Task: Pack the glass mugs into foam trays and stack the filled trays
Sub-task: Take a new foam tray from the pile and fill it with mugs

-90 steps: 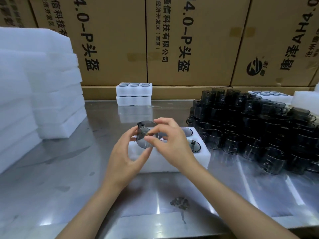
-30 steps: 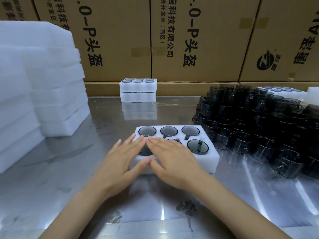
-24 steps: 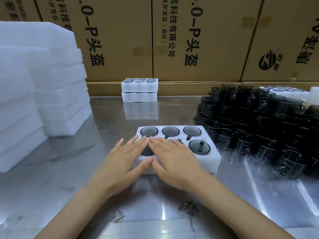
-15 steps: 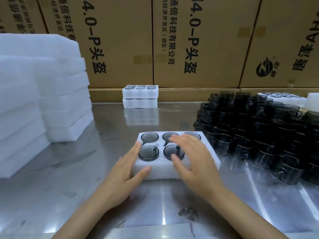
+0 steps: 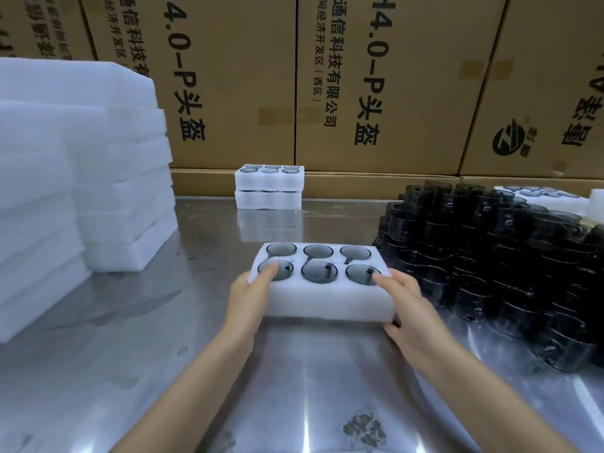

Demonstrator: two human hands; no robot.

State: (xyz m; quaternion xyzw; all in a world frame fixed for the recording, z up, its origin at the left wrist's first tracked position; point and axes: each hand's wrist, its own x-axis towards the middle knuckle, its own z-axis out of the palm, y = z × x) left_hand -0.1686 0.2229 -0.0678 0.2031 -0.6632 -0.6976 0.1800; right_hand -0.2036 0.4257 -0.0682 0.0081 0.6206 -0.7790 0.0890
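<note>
We find the left hand (image 5: 243, 297) grasping the left end of the filled foam tray (image 5: 322, 302), thumb on top; the right hand (image 5: 410, 310) clasps its right end. The tray lies between our fingers on the tabletop (image 5: 137, 338), long axis left-to-right, cups facing up. The two-tray stack (image 5: 269, 188) stands well beyond, straight ahead.

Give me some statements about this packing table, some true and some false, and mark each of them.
1. All six holes of the near foam tray hold a mug. True.
2. Only the left hand holds the tray. False: the right hand grips its other end.
3. The loose dark mugs are piled right of the tray. True.
4. The filled stack by the boxes has four trays. False: two.
5. The empty foam stacks stand at the left. True.
</note>
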